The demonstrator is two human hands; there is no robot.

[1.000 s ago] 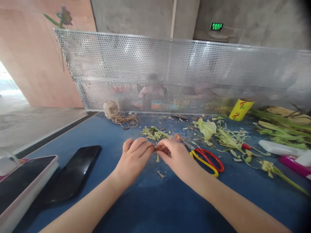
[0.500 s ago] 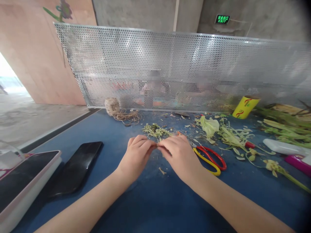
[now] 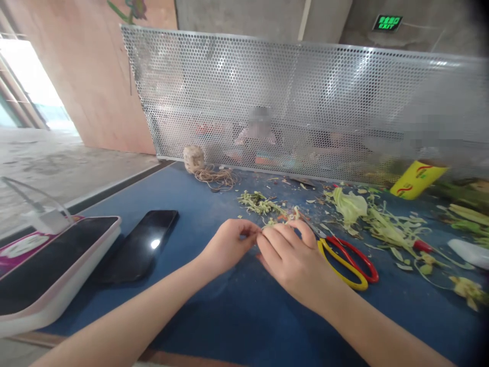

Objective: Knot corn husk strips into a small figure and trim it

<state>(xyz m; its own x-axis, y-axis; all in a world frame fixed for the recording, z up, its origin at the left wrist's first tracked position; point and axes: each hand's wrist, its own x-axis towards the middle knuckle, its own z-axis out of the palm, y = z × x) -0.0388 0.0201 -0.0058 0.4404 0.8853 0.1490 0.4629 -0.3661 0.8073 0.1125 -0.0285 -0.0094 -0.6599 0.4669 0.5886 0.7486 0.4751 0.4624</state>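
Note:
My left hand (image 3: 227,244) and my right hand (image 3: 292,255) meet over the blue table (image 3: 237,316), fingertips pinched together on a small thin piece that I cannot make out. Just beyond the fingers lies a little heap of green plant trimmings (image 3: 262,204). Scissors with one red and one yellow handle (image 3: 349,257) lie on the table right beside my right hand.
A black phone (image 3: 143,244) and a pale-rimmed tablet (image 3: 46,262) lie at the left. A ball of twine (image 3: 194,159) stands by the perforated metal screen (image 3: 305,102). Green leaves and stalks (image 3: 367,214), a yellow container (image 3: 416,178) and a white object (image 3: 468,251) fill the right. People sit behind the screen.
The view has swung left and dipped a little, so everything sits further right. Both hands stay pinched together, the right fingers now curled more over the left fingertips.

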